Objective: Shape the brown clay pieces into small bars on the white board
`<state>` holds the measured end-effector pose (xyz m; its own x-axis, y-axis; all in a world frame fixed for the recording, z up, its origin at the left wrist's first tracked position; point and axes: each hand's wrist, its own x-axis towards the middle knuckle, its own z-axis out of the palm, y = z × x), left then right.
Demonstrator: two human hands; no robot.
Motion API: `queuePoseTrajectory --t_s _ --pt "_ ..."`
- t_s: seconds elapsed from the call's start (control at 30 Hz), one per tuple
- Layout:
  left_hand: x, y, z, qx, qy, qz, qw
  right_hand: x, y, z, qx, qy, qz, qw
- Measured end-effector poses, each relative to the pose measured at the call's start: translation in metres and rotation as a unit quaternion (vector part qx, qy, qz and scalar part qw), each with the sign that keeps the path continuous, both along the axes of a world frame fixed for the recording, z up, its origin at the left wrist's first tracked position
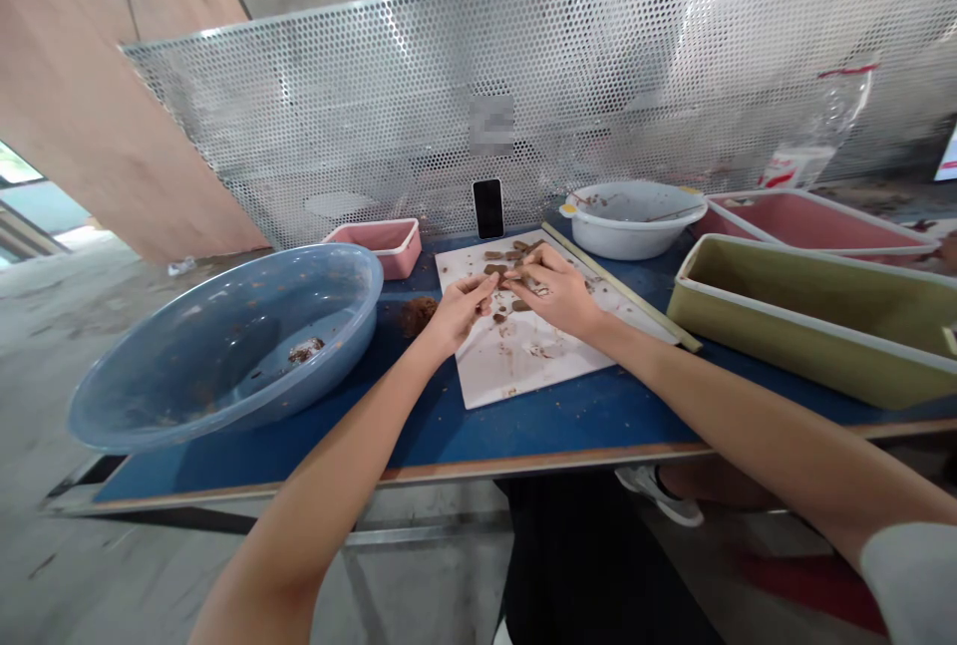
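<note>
Over a white board [485, 381], my left hand [462, 310] and my right hand [554, 294] come together with fingertips pinched. Between them is a small brown clay-like lump [502, 279], mostly hidden by the fingers. Several flattened brown pieces [515, 251] lie on the board just beyond my hands, and crumbs and smears are scattered nearer to me. A brown fibrous clump [417, 316] rests on the blue table, left of my left hand.
A large blue basin [224, 326] stands left, with a pink box [400, 251] behind it. A phone [488, 208] leans against the perforated metal screen [419, 77]. Rightward are a pale strip [620, 286], white basin [628, 236], green trough [793, 326], pink tray [814, 216] and plastic bottle [818, 132].
</note>
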<state>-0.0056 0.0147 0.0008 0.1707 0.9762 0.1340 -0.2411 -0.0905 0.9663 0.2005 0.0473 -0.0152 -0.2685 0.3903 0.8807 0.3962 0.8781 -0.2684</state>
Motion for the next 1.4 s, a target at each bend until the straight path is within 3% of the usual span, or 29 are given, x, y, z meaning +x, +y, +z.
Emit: queuePoseTrajectory --t_s 0.67,1.4 --pt "-0.001 -0.002 0.004 -0.004 -0.011 0.012 1.000 -0.005 -0.005 0.004 -0.070 0.036 0.010 0.997" --pt "-0.001 -0.003 0.007 -0.012 -0.002 0.010 1.000 -0.007 -0.008 0.003 -0.050 0.031 0.018 0.998"
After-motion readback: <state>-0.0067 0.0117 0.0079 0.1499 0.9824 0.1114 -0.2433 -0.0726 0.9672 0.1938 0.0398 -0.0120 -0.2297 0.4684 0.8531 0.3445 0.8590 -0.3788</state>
